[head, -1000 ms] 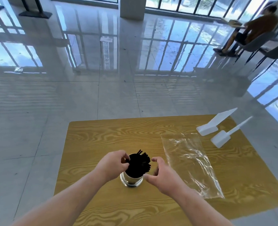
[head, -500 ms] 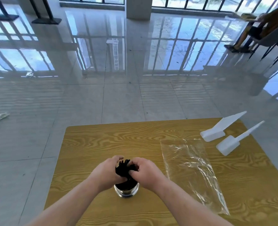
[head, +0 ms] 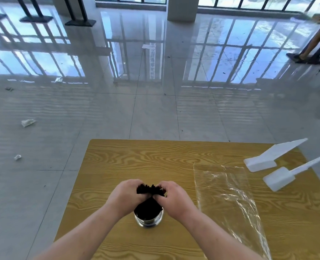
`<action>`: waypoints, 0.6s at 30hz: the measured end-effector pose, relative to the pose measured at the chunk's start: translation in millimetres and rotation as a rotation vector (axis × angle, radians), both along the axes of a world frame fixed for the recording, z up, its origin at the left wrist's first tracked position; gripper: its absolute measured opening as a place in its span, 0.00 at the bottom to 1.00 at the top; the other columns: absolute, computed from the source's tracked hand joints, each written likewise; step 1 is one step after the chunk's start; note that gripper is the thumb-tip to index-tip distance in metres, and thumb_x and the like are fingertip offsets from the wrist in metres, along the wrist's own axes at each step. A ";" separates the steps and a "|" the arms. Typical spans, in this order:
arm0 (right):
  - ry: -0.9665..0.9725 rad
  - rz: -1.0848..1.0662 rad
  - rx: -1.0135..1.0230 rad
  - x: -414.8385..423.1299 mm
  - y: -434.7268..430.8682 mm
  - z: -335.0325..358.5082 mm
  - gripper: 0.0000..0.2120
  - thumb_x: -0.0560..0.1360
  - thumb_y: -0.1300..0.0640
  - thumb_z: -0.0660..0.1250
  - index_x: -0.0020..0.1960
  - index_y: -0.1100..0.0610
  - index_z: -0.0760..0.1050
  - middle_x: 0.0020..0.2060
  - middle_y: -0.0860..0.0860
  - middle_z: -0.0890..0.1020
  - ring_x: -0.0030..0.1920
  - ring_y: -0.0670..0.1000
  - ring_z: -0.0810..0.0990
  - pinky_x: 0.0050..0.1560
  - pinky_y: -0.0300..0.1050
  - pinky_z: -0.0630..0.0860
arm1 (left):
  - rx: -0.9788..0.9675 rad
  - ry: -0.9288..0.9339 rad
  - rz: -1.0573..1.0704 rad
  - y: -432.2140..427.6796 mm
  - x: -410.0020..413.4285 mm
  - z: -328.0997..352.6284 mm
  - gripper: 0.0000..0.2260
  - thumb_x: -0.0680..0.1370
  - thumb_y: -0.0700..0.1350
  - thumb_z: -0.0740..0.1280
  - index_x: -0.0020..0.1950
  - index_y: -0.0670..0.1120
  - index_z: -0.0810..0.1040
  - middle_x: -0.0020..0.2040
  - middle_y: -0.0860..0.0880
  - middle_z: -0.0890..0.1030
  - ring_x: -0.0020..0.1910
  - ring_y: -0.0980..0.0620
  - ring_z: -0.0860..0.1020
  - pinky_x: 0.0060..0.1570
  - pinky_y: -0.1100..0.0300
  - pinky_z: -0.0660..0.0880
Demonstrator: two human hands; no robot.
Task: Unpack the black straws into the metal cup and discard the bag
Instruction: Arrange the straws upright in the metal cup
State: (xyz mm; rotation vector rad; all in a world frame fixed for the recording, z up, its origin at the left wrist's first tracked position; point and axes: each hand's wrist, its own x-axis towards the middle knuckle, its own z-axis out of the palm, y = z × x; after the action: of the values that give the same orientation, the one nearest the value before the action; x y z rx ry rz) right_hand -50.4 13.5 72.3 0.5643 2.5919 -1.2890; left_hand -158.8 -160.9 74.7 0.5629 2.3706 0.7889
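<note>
A shiny metal cup (head: 149, 220) stands on the wooden table (head: 155, 158), near its front edge. A bundle of black straws (head: 149, 201) stands in it, the tops fanned out above the rim. My left hand (head: 127, 196) grips the bundle from the left and my right hand (head: 174, 197) grips it from the right, both just above the cup. The clear plastic bag (head: 228, 199) lies flat and crinkled on the table to the right of my right hand.
Two white plastic scoops (head: 268, 158) (head: 286, 176) lie at the table's far right corner. Crumpled scraps of paper (head: 28, 122) dot the glossy tiled floor to the left. A seated person's legs (head: 309, 47) show at the far right.
Both hands closed in from either side of the cup and now squeeze the straw bundle together. The view has shifted, so the table sits further right and lower.
</note>
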 end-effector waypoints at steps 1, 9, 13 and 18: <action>0.001 -0.001 0.000 -0.8 0.4 1.1 0.04 0.78 0.47 0.70 0.50 0.42 0.83 0.43 0.41 0.84 0.47 0.39 0.82 0.44 0.39 0.79 | 0.003 0.000 0.014 -0.5 0.1 0.4 0.12 0.72 0.57 0.73 0.42 0.49 0.81 0.39 0.52 0.85 0.40 0.51 0.83 0.42 0.49 0.80; -0.018 0.003 -0.003 -0.3 5.8 9.3 0.07 0.80 0.52 0.68 0.46 0.50 0.84 0.41 0.50 0.87 0.42 0.52 0.84 0.46 0.56 0.83 | 0.033 0.004 -0.006 -7.3 -2.8 -2.3 0.06 0.75 0.58 0.75 0.40 0.61 0.83 0.43 0.60 0.84 0.44 0.61 0.81 0.41 0.66 0.73; -0.025 0.000 -0.018 0.2 3.7 9.7 0.07 0.81 0.52 0.68 0.50 0.49 0.86 0.42 0.48 0.88 0.43 0.51 0.86 0.47 0.54 0.84 | 0.038 0.023 -0.004 -7.5 -4.1 -2.0 0.03 0.76 0.57 0.76 0.44 0.60 0.86 0.45 0.61 0.84 0.47 0.63 0.81 0.45 0.66 0.73; -0.018 -0.055 -0.076 0.7 3.9 8.7 0.07 0.81 0.53 0.70 0.52 0.46 0.88 0.41 0.44 0.88 0.43 0.43 0.86 0.43 0.40 0.82 | 0.015 0.040 0.005 -9.2 -5.7 -1.2 0.03 0.75 0.56 0.76 0.44 0.58 0.86 0.41 0.63 0.85 0.42 0.65 0.82 0.42 0.64 0.76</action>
State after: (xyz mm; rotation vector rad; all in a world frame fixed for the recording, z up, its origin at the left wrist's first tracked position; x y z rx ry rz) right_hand -49.7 17.3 81.0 0.6345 2.5174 -1.3865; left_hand -164.5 -170.1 73.4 0.5847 2.4050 0.8053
